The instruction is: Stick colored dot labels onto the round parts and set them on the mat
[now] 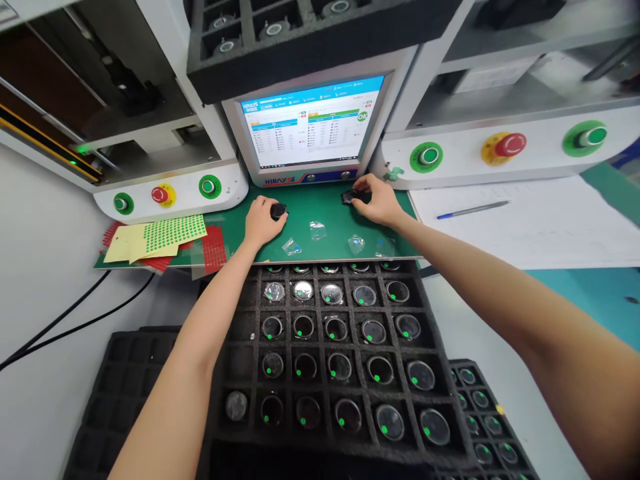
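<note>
My left hand (263, 221) is closed round a small round black part (278, 211) on the green mat (310, 250). Further right, my right hand (376, 200) grips another black part (349, 197), just below the screen. Several clear plastic film pieces (317, 231) lie on the mat between and in front of my hands. Below the mat's edge, a black foam tray (255, 347) holds rows of round watch-like parts (340, 366), most with a green dot; a few cells at its left hold none.
A monitor (310, 127) stands behind the mat, under a raised foam tray (320, 57). Button panels (500, 150) flank it. Sticker sheets (170, 233) lie left; a pen (473, 209) rests on paper (530, 233) at right. More foam trays sit low on both sides.
</note>
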`<action>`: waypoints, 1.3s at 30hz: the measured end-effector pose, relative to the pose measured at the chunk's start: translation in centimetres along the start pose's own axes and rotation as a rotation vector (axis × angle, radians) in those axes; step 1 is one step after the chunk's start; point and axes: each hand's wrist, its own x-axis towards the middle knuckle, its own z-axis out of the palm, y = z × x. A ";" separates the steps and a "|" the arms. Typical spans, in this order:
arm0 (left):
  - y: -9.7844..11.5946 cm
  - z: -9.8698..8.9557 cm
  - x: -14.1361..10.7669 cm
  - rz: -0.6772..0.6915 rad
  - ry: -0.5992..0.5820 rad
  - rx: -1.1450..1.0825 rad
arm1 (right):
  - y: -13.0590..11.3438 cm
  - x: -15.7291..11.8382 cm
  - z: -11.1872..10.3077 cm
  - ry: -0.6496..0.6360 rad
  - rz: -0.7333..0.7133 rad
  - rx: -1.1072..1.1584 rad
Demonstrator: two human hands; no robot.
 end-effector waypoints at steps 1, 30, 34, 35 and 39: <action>0.0 0.0 0.0 -0.001 -0.004 0.003 | 0.0 0.0 0.0 0.003 0.001 0.005; 0.3 -0.5 -0.4 -0.018 -0.029 0.007 | -0.4 -0.2 0.1 -0.026 0.036 0.001; 0.3 -0.8 -0.6 -0.029 -0.042 -0.001 | -0.3 -0.2 0.1 -0.033 0.049 -0.006; 0.3 -0.8 -0.6 -0.031 -0.044 -0.005 | -0.3 -0.2 0.1 -0.037 0.051 -0.009; 0.4 -0.9 -0.6 -0.033 -0.049 -0.020 | -0.1 -0.2 0.2 -0.046 0.047 -0.020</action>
